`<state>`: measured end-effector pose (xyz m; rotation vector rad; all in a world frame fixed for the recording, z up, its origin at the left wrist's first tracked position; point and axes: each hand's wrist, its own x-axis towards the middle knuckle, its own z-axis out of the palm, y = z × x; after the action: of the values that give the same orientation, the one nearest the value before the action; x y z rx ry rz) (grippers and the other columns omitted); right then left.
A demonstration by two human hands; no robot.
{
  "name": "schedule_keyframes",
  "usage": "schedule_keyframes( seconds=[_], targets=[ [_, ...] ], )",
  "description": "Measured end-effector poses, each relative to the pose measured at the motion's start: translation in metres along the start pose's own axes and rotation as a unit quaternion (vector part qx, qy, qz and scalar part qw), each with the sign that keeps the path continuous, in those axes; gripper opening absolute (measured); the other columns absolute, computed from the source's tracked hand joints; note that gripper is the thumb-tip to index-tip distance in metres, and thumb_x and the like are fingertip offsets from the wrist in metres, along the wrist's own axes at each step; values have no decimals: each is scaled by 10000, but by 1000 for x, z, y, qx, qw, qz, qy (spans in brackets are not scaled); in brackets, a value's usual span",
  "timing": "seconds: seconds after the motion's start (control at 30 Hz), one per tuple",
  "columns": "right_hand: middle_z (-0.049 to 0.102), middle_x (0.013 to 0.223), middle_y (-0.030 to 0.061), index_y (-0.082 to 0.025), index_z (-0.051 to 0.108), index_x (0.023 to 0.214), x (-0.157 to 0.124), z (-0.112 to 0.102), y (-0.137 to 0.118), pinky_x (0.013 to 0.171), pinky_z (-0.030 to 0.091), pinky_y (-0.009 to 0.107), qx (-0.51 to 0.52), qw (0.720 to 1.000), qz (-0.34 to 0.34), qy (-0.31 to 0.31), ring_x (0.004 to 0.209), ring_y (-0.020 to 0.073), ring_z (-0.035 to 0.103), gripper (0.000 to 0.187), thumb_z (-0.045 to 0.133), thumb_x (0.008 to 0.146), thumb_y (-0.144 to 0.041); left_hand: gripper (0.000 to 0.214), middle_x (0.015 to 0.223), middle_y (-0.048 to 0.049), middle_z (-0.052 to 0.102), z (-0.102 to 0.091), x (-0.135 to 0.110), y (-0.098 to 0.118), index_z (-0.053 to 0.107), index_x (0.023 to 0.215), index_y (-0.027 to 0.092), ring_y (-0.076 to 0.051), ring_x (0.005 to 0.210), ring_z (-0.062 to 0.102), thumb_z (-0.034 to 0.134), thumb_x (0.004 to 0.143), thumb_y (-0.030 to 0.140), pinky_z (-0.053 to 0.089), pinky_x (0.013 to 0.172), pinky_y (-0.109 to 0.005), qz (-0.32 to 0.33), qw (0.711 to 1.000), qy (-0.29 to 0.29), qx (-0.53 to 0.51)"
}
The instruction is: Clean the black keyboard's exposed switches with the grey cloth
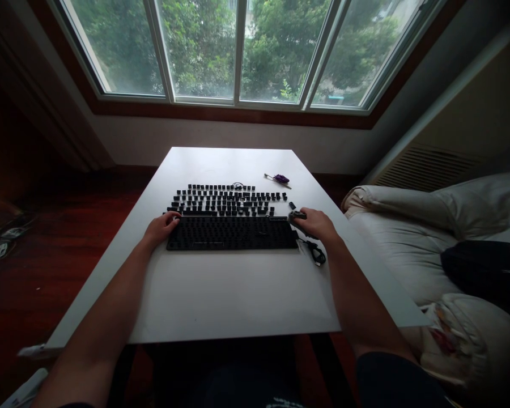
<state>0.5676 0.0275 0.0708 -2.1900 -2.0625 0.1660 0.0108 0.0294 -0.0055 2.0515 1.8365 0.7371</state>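
A black keyboard [232, 233] lies across the middle of the white table [221, 300]. Behind it, several loose black keycaps [227, 199] are laid out in rows. My left hand [161, 228] rests against the keyboard's left end with its fingers curled onto the edge. My right hand [314, 223] sits at the keyboard's right end, its fingers closed round a small dark object [296, 215] that I cannot name. The keyboard's black cable [317, 252] curls on the table just under my right wrist.
A purple-handled tool [279, 179] lies at the far right of the table. One stray keycap [292, 205] sits near my right hand. A white cushioned sofa [442, 238] with a dark item on it stands right of the table. A large window fills the back wall.
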Motion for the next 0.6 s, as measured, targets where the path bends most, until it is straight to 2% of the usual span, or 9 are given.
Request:
schedule_keyframes(
  seconds=[0.13, 0.2, 0.43, 0.53, 0.6],
  targets=[
    [764, 992, 76, -231, 718, 1024, -2, 10, -23, 686, 405, 267, 57, 991, -122, -23, 877, 232, 670, 285, 604, 899, -460, 416, 786, 3, 659, -1, 0, 2, 685, 1202, 262, -188, 719, 598, 498, 930, 515, 423, 673, -291, -3, 1000, -4, 1],
    [765, 978, 63, -229, 723, 1013, 0, 14, -24, 698, 413, 257, 65, 985, -151, -51, 867, 221, 669, 244, 627, 885, -414, 418, 785, 2, 662, -1, 0, 2, 686, 1202, 261, -190, 718, 600, 498, 928, 515, 425, 674, -293, -6, 1000, -4, 2],
    [763, 972, 69, -223, 735, 978, 9, 5, 13, 664, 399, 259, 17, 996, -81, -44, 869, 225, 662, 243, 623, 857, -401, 410, 763, 9, 653, -2, -1, 1, 686, 1202, 262, -187, 700, 600, 496, 928, 501, 417, 680, -299, -3, 1000, -8, 3],
    [758, 982, 70, -230, 723, 987, 4, 5, 1, 667, 387, 265, 8, 996, -84, -13, 879, 229, 657, 252, 615, 859, -418, 414, 767, 9, 657, -1, 0, 1, 683, 1204, 261, -186, 700, 597, 499, 928, 507, 410, 675, -298, -6, 1000, -10, 5],
    [754, 992, 69, -233, 709, 1000, -2, 9, -17, 683, 387, 270, 25, 992, -119, 10, 880, 227, 653, 245, 614, 868, -416, 414, 780, 8, 660, 0, 0, 1, 683, 1202, 263, -184, 704, 597, 502, 926, 511, 406, 670, -296, -8, 1000, -8, 2]
  ],
)
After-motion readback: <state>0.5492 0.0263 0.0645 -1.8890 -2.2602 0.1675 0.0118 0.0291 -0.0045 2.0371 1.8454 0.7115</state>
